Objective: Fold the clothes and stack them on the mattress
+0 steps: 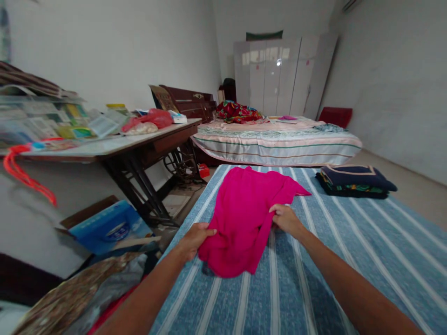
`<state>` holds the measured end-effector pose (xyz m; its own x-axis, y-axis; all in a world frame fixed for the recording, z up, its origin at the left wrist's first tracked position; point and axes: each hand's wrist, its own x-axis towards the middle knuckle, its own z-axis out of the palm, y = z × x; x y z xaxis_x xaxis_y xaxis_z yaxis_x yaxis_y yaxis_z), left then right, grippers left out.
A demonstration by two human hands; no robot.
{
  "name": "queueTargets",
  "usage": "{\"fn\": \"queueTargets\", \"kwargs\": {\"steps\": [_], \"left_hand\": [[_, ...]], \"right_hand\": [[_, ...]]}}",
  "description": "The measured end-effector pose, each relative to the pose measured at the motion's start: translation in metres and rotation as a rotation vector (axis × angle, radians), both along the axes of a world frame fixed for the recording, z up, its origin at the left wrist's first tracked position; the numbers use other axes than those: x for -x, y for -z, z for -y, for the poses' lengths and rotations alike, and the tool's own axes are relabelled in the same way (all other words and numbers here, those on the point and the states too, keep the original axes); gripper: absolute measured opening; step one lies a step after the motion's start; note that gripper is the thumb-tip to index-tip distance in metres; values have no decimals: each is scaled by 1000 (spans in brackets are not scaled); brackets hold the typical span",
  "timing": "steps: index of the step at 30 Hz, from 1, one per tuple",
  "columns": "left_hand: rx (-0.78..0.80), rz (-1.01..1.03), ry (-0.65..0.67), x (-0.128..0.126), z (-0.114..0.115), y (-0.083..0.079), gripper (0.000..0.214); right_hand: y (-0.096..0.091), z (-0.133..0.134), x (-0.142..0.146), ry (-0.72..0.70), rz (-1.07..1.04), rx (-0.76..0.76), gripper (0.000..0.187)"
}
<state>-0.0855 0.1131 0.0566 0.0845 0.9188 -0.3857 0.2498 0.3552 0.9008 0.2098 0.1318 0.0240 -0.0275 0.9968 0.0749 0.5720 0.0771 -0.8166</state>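
A bright pink garment (244,209) lies partly spread on a blue bed sheet with white stripes (258,302), its near edge lifted and sagging between my hands. My left hand (196,238) pinches its left side, the thumb on top. On the other side my right hand (285,218) grips an edge of the cloth between thumb and fingers. A pointed corner of the fabric sticks out to the right beyond that hand. Which kind of garment it is, I cannot tell. To the far right sits a stack of folded dark clothes (356,181).
On the left stands a sewing machine table (146,137) loaded with boxes, a red plastic bag (153,119) and a hanging red cord (26,174). Below are a blue carton (111,228) and heaped fabric (87,288). Behind are another bed (279,151) and a white wardrobe (272,77).
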Motion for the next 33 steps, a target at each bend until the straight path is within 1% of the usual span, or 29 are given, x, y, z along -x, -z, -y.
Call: {"fn": "queueTargets", "kwargs": {"steps": [2,4,6,7,8,10,11,13,15,17,18,20,22,23,24,26,29,31,32,33], "left_hand": [[63,313,-68,-6,11,-5,24],[93,448,-109,-9,21,-5,29],[136,459,-164,-12,29,3,26],[156,433,-200,-13,33,9,23],[167,401,-237,-14,36,15,19],[165,351,-296,-14,41,26,12],[152,338,-316,-14,42,29,10],[136,305,-343,-14,44,31,9],[156,247,-343,-15,44,28,19],[154,179,-306,-16,45,24,34],[125,128,-289,-17,45,22,39],[9,-23,-264,-21,46,22,43],[-94,-176,-239,-26,46,25,41],[-118,-200,-228,-29,45,27,37],[-117,-169,-216,-32,45,27,32],[-77,17,-211,-39,44,24,22],[-38,318,-230,-44,45,5,20],[-28,404,-245,-42,50,-10,19],[-14,420,-247,-40,54,-15,19],[9,423,-251,-38,58,-18,18]], "right_hand": [[-4,8,-18,79,-207,16,21],[-4,20,-37,210,-576,62,18],[0,33,-52,379,-968,150,17],[4,40,-57,447,-1092,197,15],[8,47,-60,495,-1146,239,11],[16,60,-61,530,-1182,302,6],[19,67,-59,523,-1201,315,7],[24,79,-53,482,-1276,304,10],[26,89,-46,423,-1326,252,12],[27,97,-37,385,-1320,218,11],[27,99,-33,377,-1298,218,12],[26,101,-24,381,-1233,248,16],[23,100,-17,410,-1167,274,16],[20,97,-15,429,-1147,273,15],[18,95,-15,447,-1138,260,15],[11,88,-19,481,-1145,206,15],[-1,82,-41,576,-1177,73,14],[-7,86,-62,622,-1203,-16,17],[-9,92,-73,619,-1216,-33,19],[-9,99,-83,596,-1230,-19,21]]}}
